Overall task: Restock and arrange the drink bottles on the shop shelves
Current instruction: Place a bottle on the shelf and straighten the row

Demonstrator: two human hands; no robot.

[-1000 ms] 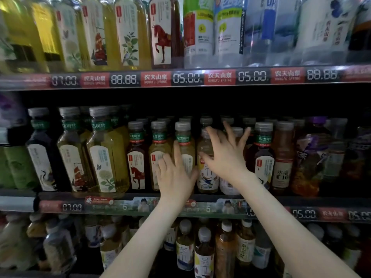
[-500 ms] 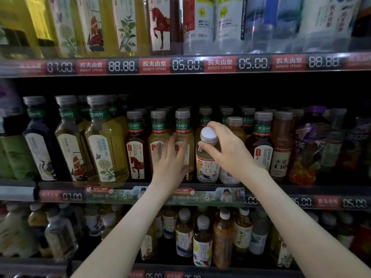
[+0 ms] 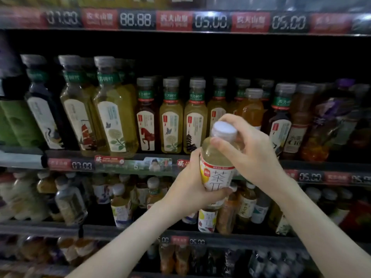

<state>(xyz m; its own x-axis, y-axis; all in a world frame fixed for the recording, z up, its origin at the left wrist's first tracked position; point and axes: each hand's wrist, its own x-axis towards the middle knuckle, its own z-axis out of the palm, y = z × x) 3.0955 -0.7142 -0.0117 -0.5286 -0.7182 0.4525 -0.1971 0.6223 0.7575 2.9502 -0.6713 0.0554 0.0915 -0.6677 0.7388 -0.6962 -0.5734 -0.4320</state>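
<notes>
Tea bottle (image 3: 217, 169), pale yellow with a white cap (image 3: 224, 131), is the nearest thing in view, held clear of the shelves between both hands. The left hand (image 3: 188, 191) wraps the labelled lower body from the left and underneath. The right hand (image 3: 253, 155) curls its fingers round the neck just under the cap, from the right. Its long axis is close to upright, with the cap leaning slightly right. Neither hand is plainly nearer, since both are on it: one bottle, two hands.

Just behind the hands runs the front edge of the middle shelf (image 3: 120, 164), which the bottle's body crosses. Straight below, on the lower shelf (image 3: 220, 240), stands a matching bottle (image 3: 206, 219) with the same label. My judgement is that the held one belongs down there, so the move would be a short drop and a push inward; I cannot see an open slot.

Farther back, the middle shelf's front row shows three large bottles (image 3: 80, 121) at the left. Next come a dark horse-label bottle (image 3: 146, 121) and three small yellow bottles (image 3: 171, 121), the last half hidden by the right hand. Then there is one orange bottle (image 3: 252, 107). Beyond that the row blurs and I cannot count it. Above, the top shelf's price strip (image 3: 136, 20) shows four number panels.
</notes>
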